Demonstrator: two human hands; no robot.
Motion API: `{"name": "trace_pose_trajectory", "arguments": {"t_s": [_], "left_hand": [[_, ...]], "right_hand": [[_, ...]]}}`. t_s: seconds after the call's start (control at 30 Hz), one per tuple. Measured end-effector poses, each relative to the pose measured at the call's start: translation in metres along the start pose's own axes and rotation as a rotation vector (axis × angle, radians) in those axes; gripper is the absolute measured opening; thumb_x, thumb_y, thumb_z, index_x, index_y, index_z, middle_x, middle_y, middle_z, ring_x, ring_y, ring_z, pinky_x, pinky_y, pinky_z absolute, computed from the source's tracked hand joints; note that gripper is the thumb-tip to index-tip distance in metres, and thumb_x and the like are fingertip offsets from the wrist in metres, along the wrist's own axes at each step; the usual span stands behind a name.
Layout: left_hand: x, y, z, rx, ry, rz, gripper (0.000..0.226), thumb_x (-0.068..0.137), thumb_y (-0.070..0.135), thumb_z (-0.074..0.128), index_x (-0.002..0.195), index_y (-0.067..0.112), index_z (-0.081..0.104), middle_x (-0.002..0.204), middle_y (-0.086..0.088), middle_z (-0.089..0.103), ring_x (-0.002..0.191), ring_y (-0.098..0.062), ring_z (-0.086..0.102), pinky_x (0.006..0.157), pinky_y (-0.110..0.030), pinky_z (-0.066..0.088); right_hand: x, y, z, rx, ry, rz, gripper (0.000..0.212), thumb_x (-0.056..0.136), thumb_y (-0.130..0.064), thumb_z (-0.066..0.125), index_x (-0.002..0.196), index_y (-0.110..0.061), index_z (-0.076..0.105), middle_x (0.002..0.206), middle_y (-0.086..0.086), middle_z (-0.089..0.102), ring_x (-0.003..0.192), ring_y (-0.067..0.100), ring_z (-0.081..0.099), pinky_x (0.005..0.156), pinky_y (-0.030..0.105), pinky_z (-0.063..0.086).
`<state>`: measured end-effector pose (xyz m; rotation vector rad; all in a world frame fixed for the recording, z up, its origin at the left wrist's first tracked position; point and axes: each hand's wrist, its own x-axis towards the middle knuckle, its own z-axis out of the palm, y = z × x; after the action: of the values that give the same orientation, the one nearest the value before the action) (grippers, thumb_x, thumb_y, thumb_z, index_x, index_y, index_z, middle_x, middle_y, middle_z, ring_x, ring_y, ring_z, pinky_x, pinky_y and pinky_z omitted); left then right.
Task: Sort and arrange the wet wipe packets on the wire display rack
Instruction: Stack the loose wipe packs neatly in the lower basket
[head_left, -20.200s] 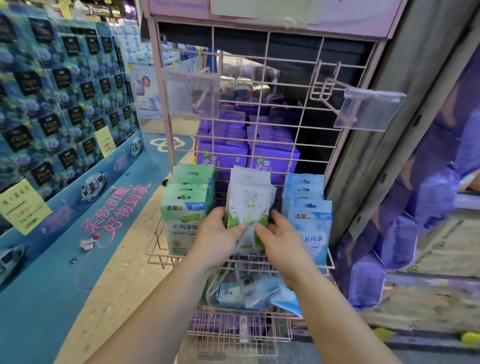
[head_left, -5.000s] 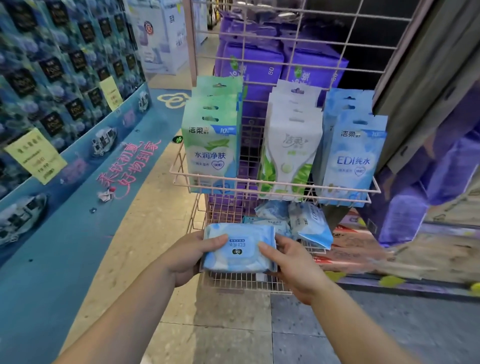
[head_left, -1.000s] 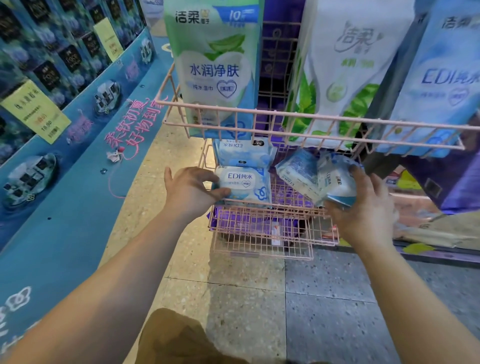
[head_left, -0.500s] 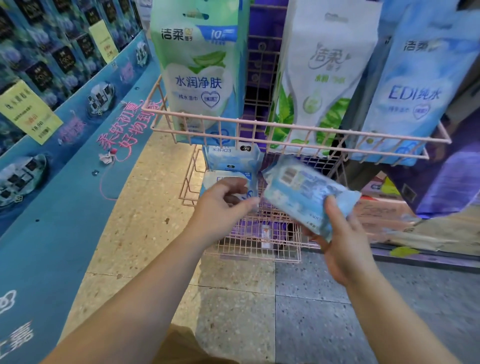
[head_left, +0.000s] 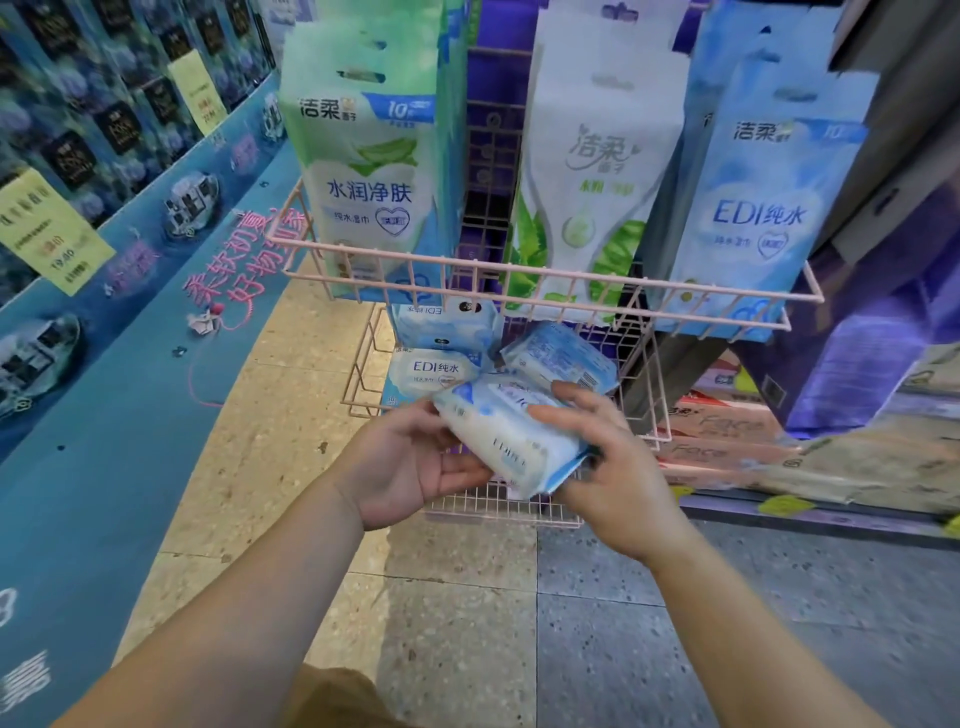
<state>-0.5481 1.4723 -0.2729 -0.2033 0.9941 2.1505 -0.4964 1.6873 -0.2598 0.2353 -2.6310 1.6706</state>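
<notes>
A small blue-and-white wet wipe packet (head_left: 506, 436) is held between both hands in front of the pink wire rack's lower basket (head_left: 358, 379). My left hand (head_left: 415, 462) supports it from the left with the palm up. My right hand (head_left: 608, 462) grips its right end. In the lower basket lie an EDI packet (head_left: 434, 366), another packet (head_left: 441, 319) behind it, and a tilted packet (head_left: 558, 356) to the right. The upper basket (head_left: 545, 288) holds tall green (head_left: 371, 171), white (head_left: 597, 171) and blue (head_left: 753, 218) packs standing upright.
A blue display wall (head_left: 104, 156) with yellow price tags (head_left: 49, 234) runs along the left. Purple packages (head_left: 857, 364) and cardboard boxes (head_left: 727, 431) stand to the right of the rack. Speckled floor tiles (head_left: 467, 623) lie below my arms.
My right hand has brought the packet down and left, and my left hand has left the basket and turned palm up under the packet's left end. The camera moved slightly closer.
</notes>
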Motion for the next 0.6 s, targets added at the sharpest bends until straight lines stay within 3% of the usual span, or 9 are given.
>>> {"name": "trace_pose_trajectory", "arguments": {"t_s": [0.07,0.13,0.23,0.3,0.37,0.43,0.5,0.53,0.6], "left_hand": [[-0.002,0.001,-0.003,-0.081,-0.013,-0.065,0.053,0.070,0.032,0.068,0.118,0.012,0.063,0.106,-0.016,0.068,0.092,-0.039,0.066,0.082,-0.052,0.055],[-0.002,-0.002,-0.003,0.066,0.099,-0.071,0.053,0.076,0.049,0.060,0.119,0.017,0.062,0.105,-0.011,0.069,0.090,-0.033,0.065,0.082,-0.051,0.053],[0.000,-0.004,0.002,0.122,0.222,0.004,0.046,0.071,0.032,0.064,0.113,0.017,0.060,0.097,-0.004,0.074,0.081,-0.022,0.069,0.073,-0.041,0.058],[0.000,-0.004,0.000,0.015,0.235,0.076,0.048,0.070,0.022,0.065,0.116,0.012,0.058,0.102,-0.009,0.074,0.083,-0.022,0.071,0.072,-0.040,0.059],[-0.001,-0.003,-0.003,-0.026,0.241,0.121,0.053,0.071,0.016,0.065,0.122,0.010,0.054,0.113,-0.013,0.070,0.089,-0.023,0.071,0.072,-0.039,0.060],[-0.003,-0.003,-0.006,0.018,0.227,0.122,0.052,0.071,0.014,0.065,0.121,0.011,0.056,0.111,-0.012,0.070,0.088,-0.024,0.071,0.071,-0.038,0.061],[-0.004,-0.004,-0.006,0.105,0.219,0.100,0.050,0.069,0.012,0.071,0.118,0.014,0.058,0.102,-0.010,0.073,0.083,-0.024,0.070,0.070,-0.038,0.059],[-0.005,-0.005,-0.005,0.145,0.223,0.088,0.052,0.068,0.010,0.074,0.118,0.015,0.059,0.099,-0.009,0.073,0.081,-0.024,0.069,0.069,-0.037,0.058],[-0.003,-0.010,-0.001,0.165,0.235,0.070,0.057,0.069,0.017,0.076,0.124,0.013,0.058,0.106,-0.010,0.071,0.085,-0.024,0.068,0.070,-0.035,0.057]], "right_hand": [[0.002,0.001,0.003,-0.145,0.008,-0.136,0.066,0.068,0.007,0.075,0.104,-0.048,0.066,0.138,-0.020,0.033,0.127,-0.019,0.029,0.102,0.004,0.028],[0.003,0.004,0.006,-0.225,-0.021,-0.213,0.063,0.071,-0.001,0.077,0.114,-0.046,0.063,0.144,-0.019,0.027,0.132,-0.016,0.024,0.106,0.006,0.025],[0.005,0.004,0.010,-0.218,0.016,-0.123,0.075,0.077,-0.001,0.071,0.125,-0.054,0.047,0.151,-0.012,0.023,0.134,-0.017,0.021,0.110,0.011,0.025],[0.006,-0.001,0.013,0.135,0.174,0.132,0.070,0.086,-0.002,0.060,0.126,-0.056,0.039,0.146,-0.007,0.041,0.122,-0.001,0.050,0.105,0.031,0.043],[0.010,-0.001,0.013,0.603,0.277,0.429,0.045,0.095,-0.010,0.050,0.127,-0.041,0.045,0.122,-0.006,0.062,0.096,0.016,0.067,0.089,0.042,0.054],[0.017,0.001,0.010,0.728,0.207,0.565,0.036,0.092,-0.037,0.056,0.127,-0.030,0.051,0.114,-0.004,0.069,0.098,0.024,0.068,0.091,0.048,0.052],[0.023,0.003,0.006,0.623,0.082,0.596,0.067,0.070,-0.057,0.072,0.128,-0.028,0.054,0.120,-0.003,0.068,0.109,0.022,0.064,0.098,0.049,0.048],[0.025,0.001,0.005,0.573,0.005,0.620,0.075,0.062,-0.055,0.076,0.127,-0.024,0.056,0.119,-0.001,0.068,0.109,0.021,0.064,0.096,0.045,0.049],[0.027,-0.003,0.003,0.566,-0.202,0.682,0.064,0.063,-0.037,0.077,0.121,-0.013,0.061,0.112,0.007,0.072,0.101,0.023,0.068,0.085,0.036,0.054]]}}
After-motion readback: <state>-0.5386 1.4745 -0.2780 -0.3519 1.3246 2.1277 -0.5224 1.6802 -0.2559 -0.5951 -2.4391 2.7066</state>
